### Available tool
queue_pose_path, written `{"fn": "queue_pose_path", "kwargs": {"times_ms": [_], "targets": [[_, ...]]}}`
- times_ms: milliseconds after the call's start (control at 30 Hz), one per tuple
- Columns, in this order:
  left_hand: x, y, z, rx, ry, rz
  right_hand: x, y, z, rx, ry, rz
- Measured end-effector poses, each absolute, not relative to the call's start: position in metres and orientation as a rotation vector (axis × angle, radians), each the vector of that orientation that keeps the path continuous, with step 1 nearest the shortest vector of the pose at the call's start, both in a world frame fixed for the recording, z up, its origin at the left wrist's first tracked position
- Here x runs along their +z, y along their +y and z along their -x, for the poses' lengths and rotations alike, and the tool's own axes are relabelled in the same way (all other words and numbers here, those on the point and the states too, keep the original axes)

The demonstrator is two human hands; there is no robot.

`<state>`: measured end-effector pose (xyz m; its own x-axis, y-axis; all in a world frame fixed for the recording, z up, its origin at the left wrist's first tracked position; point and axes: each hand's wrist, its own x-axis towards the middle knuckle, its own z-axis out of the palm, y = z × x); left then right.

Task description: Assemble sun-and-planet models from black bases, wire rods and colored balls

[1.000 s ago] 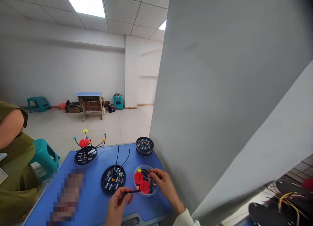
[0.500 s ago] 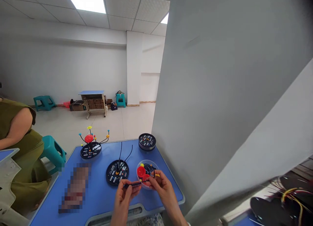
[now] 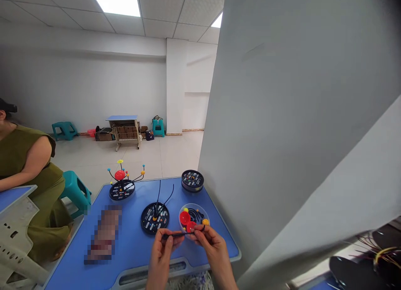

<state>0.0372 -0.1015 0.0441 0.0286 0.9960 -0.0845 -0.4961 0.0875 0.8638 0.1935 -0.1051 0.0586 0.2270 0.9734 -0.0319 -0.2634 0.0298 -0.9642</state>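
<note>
My left hand [image 3: 164, 248] is closed on a thin black rod [image 3: 183, 234], held level above the desk's near side. The rod's other end sits between the fingers of my right hand [image 3: 210, 245], where a short curved black tip shows. Just beyond the left hand lies a round black base [image 3: 155, 218] printed with labels, and two black curved arms rise from its orange centre. Behind the right hand is a clear bowl [image 3: 208, 214] with red half-shells [image 3: 184, 217], small yellow and orange balls, and black curved arms. My fingers partly cover the bowl's near rim.
A model with coloured balls [image 3: 120, 175] on a black base stands at the desk's far left. Stacked black discs [image 3: 192, 180] sit at the far right. A pixelated patch [image 3: 104, 235] covers the left side. A grey pillar [image 3: 266, 135] borders the right; a person [image 3: 29, 164] sits left.
The view has shifted, so the desk appears slightly further right. My right hand has shifted a little, and the black rod between my hands is held straighter.
</note>
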Motion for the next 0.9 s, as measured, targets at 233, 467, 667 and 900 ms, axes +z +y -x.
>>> {"fn": "queue_pose_path", "kwargs": {"times_ms": [233,467,667,900], "targets": [[0.047,-0.105,-0.039,1.337,0.872,-0.828,0.060,-0.109,-0.190,1.140,-0.899,1.152],[0.043,-0.107,-0.035,1.320,0.899,-0.899,0.061,-0.111,-0.189,1.182,-0.985,1.198],[0.037,-0.110,-0.026,1.243,1.002,-1.026,0.061,-0.113,-0.189,1.180,-1.013,1.213],[0.033,-0.107,-0.021,1.180,1.025,-1.037,0.069,-0.118,-0.185,1.139,-1.062,1.279]]}}
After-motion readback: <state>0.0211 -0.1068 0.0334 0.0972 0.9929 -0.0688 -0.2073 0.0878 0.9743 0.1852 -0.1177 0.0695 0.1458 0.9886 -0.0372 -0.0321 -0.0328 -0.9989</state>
